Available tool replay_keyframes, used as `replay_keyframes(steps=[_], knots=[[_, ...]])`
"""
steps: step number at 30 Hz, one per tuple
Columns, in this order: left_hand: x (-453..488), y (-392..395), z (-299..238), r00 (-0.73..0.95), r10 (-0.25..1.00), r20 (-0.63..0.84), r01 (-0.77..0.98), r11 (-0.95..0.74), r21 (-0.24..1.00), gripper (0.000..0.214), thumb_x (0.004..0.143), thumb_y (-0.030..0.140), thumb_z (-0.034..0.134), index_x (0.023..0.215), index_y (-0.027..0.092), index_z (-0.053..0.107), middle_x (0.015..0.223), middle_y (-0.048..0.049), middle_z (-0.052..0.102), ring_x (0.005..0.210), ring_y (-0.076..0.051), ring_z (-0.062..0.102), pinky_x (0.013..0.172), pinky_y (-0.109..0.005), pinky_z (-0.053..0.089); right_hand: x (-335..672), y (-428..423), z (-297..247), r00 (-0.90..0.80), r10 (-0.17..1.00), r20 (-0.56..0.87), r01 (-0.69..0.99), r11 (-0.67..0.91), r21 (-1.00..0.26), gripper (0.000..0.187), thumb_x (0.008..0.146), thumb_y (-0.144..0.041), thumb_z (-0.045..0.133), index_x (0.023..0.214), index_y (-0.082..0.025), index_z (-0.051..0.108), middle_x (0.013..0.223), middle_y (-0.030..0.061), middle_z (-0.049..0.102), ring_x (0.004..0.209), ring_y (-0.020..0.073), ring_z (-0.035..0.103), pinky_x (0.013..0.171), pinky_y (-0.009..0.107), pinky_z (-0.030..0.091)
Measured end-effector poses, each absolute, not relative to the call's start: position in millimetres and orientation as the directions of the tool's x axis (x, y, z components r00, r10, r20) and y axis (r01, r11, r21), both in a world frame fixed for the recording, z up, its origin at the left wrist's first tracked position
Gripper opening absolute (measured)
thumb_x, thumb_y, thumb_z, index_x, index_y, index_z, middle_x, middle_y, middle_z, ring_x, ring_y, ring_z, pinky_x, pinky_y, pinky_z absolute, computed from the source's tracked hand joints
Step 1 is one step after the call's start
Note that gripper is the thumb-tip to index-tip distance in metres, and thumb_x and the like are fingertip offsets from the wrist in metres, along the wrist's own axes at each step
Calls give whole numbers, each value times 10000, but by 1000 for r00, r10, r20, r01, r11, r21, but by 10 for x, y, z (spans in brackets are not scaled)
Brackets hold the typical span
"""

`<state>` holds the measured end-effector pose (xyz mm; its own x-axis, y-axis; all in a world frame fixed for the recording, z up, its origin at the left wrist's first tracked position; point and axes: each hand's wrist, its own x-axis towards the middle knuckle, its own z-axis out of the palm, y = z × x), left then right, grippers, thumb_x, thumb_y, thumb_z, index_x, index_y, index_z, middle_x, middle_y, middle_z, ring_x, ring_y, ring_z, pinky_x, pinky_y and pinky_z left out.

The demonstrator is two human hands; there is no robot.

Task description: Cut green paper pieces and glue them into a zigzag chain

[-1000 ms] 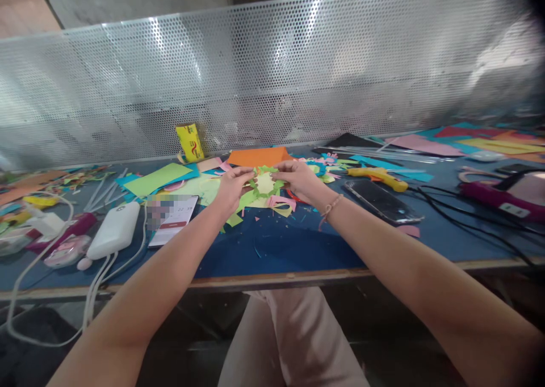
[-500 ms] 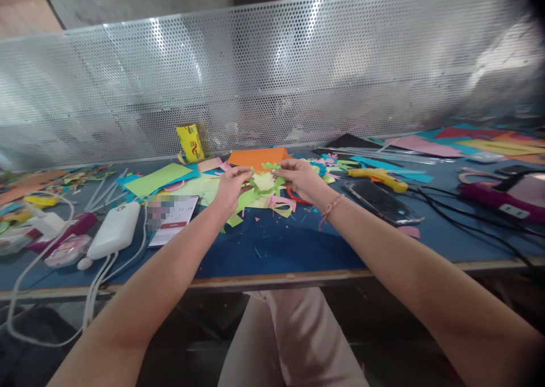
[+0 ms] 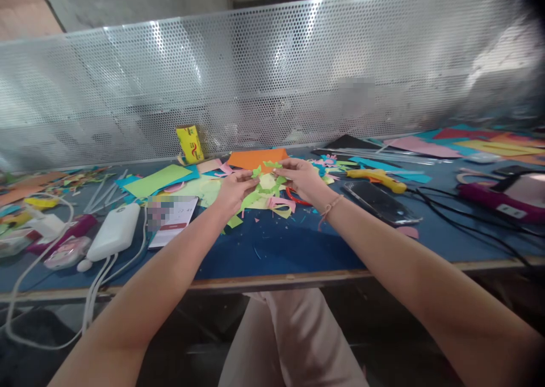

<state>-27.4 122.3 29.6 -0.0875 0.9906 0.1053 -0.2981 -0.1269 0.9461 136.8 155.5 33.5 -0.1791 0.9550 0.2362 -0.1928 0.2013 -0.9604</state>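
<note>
Between my hands is a light green paper cutout [image 3: 272, 164] with jagged, leaf-like edges. My left hand [image 3: 234, 191] pinches its left end between thumb and fingers. On the other side my right hand [image 3: 300, 176], with a thin band at the wrist, pinches the right part. Beneath them lie pale green paper sheets [image 3: 208, 189] and a curled pink and yellow paper strip [image 3: 283, 205]. An orange sheet [image 3: 258, 158] rests just behind. Red scissor handles, or a similar red loop [image 3: 293, 196], show partly under my right hand.
A yellow glue gun [image 3: 377, 180] and a dark phone [image 3: 378, 202] lie to the right, with black cables. A lit phone [image 3: 176, 222] and a white power bank [image 3: 114, 232] lie left. A yellow box [image 3: 189, 143] stands before the perforated metal screen [image 3: 255, 75].
My left hand has shifted slightly, and the green cutout's left end has turned a little between the fingers. My right hand stays nearly in place.
</note>
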Motion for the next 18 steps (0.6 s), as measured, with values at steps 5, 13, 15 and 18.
replay_keyframes(steps=[5,13,15,18], knots=[[-295,1240,301,-98,992,74,-358,-104,928,236,637,-38,657,804,114,588,768,-39,644,706,-112,629,777,-288,490,1370,1550,323,-190,953,235,-193,199,-961,374,492,-304,797,764,-157,586,713,16,605,650,117,586,592,263,480],[-330,1307,252,-86,994,69,-463,-101,880,236,601,-26,669,774,115,592,751,-35,653,688,-111,622,774,-287,489,1365,1537,326,-212,951,223,-201,181,-963,304,531,-267,770,751,-165,586,721,7,611,673,105,586,616,245,466],[-336,1301,260,-83,994,75,-462,-105,881,234,588,-9,683,767,117,600,754,-34,656,691,-109,615,772,-285,482,1362,1536,320,-209,953,219,-204,177,-963,292,535,-258,764,749,-174,584,731,2,615,689,104,589,649,248,470],[-331,1273,284,-50,995,92,-417,-104,903,253,576,26,703,795,123,621,788,-38,662,709,-109,605,755,-279,466,1359,1533,314,-210,953,220,-181,183,-966,289,535,-273,766,744,-184,589,750,-3,617,698,100,584,674,248,467]])
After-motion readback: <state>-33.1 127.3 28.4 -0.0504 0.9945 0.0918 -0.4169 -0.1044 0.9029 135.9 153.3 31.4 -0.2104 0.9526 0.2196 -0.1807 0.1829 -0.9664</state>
